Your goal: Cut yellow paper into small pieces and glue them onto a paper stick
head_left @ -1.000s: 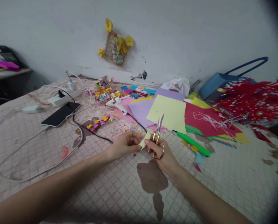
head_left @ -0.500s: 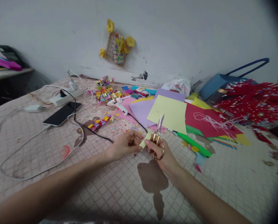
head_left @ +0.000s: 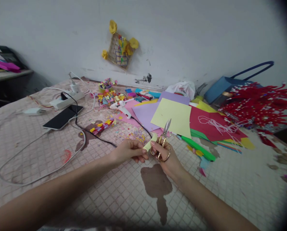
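Observation:
A small pale yellow paper strip point(head_left: 150, 143) is stretched between my two hands over the table. My left hand point(head_left: 131, 150) pinches its near left end between thumb and fingers. My right hand point(head_left: 169, 157) steadies the strip's other end with its thumb and also holds gold-handled scissors point(head_left: 165, 134). The scissor blades point up and away, nearly closed, apart from the strip. Beyond them lies a pale yellow paper sheet point(head_left: 173, 115) on top of purple sheets point(head_left: 143, 115).
A white glue gun point(head_left: 121, 107) lies behind my left hand, its black cord running near the strip. At left are a tablet point(head_left: 63, 118), a power strip point(head_left: 66, 100) and looping white cables. Red paper point(head_left: 203, 123), string and red fuzzy stems point(head_left: 261, 102) lie right.
The strip has tilted slightly, and my left fingers have shifted lower along it. The scissors have turned a little to the right. The whole view has shifted slightly.

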`<state>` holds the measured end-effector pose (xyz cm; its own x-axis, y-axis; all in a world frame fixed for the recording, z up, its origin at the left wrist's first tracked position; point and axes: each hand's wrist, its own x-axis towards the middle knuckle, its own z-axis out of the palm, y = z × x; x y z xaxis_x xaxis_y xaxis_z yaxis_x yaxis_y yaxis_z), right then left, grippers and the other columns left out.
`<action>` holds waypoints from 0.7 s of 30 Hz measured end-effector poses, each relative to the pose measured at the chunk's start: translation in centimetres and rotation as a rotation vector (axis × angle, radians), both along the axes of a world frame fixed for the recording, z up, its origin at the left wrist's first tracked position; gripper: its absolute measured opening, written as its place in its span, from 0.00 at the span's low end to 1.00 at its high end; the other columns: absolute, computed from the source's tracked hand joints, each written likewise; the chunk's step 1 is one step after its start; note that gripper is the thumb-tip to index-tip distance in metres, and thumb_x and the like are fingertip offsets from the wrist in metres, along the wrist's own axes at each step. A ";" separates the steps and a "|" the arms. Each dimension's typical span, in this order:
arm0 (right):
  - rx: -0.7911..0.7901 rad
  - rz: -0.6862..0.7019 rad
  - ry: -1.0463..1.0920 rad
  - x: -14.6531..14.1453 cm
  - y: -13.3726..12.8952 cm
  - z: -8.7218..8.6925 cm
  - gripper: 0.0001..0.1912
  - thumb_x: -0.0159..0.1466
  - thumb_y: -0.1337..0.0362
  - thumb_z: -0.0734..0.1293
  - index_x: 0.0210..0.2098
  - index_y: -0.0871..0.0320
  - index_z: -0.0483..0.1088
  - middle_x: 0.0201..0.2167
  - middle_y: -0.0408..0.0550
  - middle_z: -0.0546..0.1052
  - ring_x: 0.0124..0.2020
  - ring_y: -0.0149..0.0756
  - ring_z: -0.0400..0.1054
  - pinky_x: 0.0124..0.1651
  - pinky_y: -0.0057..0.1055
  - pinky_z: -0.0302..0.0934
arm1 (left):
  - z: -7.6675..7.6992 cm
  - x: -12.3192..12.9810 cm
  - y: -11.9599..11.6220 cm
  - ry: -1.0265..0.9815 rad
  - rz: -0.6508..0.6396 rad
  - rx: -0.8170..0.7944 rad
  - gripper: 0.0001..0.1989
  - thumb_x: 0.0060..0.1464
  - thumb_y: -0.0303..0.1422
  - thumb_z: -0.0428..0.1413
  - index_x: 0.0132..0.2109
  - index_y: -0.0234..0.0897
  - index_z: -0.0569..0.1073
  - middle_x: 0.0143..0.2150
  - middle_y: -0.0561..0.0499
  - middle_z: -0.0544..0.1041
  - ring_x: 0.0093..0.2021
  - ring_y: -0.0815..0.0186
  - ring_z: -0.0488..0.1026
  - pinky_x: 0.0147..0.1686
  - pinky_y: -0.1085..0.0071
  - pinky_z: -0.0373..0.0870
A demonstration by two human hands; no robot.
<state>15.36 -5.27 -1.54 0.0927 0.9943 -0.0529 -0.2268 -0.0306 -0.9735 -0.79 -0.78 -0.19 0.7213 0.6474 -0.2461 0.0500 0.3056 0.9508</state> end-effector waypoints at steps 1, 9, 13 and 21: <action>-0.003 -0.002 -0.003 0.0 0.0 0.0 0.14 0.55 0.60 0.67 0.19 0.58 0.60 0.17 0.39 0.64 0.20 0.27 0.56 0.24 0.26 0.50 | -0.1 0.0 0.0 -0.002 0.005 -0.006 0.12 0.46 0.37 0.59 0.30 0.31 0.71 0.29 0.49 0.78 0.23 0.74 0.71 0.21 0.80 0.63; -0.001 -0.001 -0.007 0.0 -0.1 -0.2 0.14 0.56 0.60 0.67 0.20 0.59 0.61 0.17 0.39 0.63 0.20 0.27 0.56 0.24 0.27 0.47 | -0.6 -0.1 0.2 0.007 0.030 -0.016 0.12 0.45 0.37 0.59 0.30 0.31 0.70 0.26 0.49 0.78 0.21 0.74 0.70 0.21 0.79 0.64; 0.003 -0.006 -0.022 -0.1 -0.1 -0.3 0.14 0.55 0.60 0.67 0.19 0.58 0.61 0.17 0.38 0.63 0.19 0.26 0.55 0.23 0.26 0.47 | -0.3 -0.1 0.2 0.026 0.037 -0.006 0.12 0.45 0.36 0.59 0.27 0.31 0.69 0.24 0.50 0.77 0.19 0.75 0.68 0.21 0.78 0.63; 0.011 -0.001 -0.024 -0.3 -0.1 -0.3 0.14 0.54 0.58 0.67 0.20 0.58 0.60 0.16 0.38 0.60 0.19 0.26 0.52 0.22 0.26 0.46 | -0.2 -0.1 0.2 0.061 0.049 0.180 0.13 0.47 0.37 0.57 0.25 0.32 0.65 0.18 0.54 0.72 0.15 0.78 0.59 0.16 0.81 0.54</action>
<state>15.02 -5.39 -1.84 0.0944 0.9947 -0.0398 -0.2032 -0.0199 -0.9789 -0.84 -0.54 -0.39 0.6751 0.7190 -0.1651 0.0980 0.1344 0.9861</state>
